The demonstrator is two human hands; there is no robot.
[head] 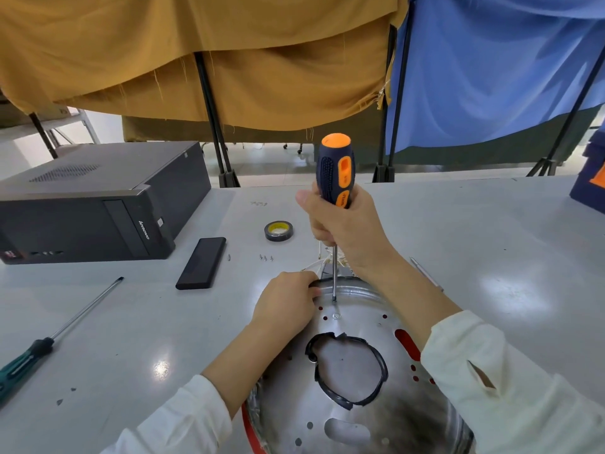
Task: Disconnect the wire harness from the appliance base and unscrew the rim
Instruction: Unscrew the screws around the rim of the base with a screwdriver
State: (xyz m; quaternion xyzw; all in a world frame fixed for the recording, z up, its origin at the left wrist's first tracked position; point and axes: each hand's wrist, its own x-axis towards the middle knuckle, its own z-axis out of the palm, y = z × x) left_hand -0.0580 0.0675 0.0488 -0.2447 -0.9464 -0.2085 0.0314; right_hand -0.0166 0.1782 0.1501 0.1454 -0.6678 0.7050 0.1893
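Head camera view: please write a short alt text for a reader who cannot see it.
A person's right hand holds an orange and blue screwdriver upright, its tip on the far rim of a round metal appliance base, while the left hand grips that rim. On the grey table lie a tape roll, loose screws, a green screwdriver and a black computer.

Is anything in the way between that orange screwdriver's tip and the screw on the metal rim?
Nothing visible. The right hand holds the screwdriver upright, its tip already down on the appliance base near the rim. The left hand grips the rim just beside it, clear of the shaft.
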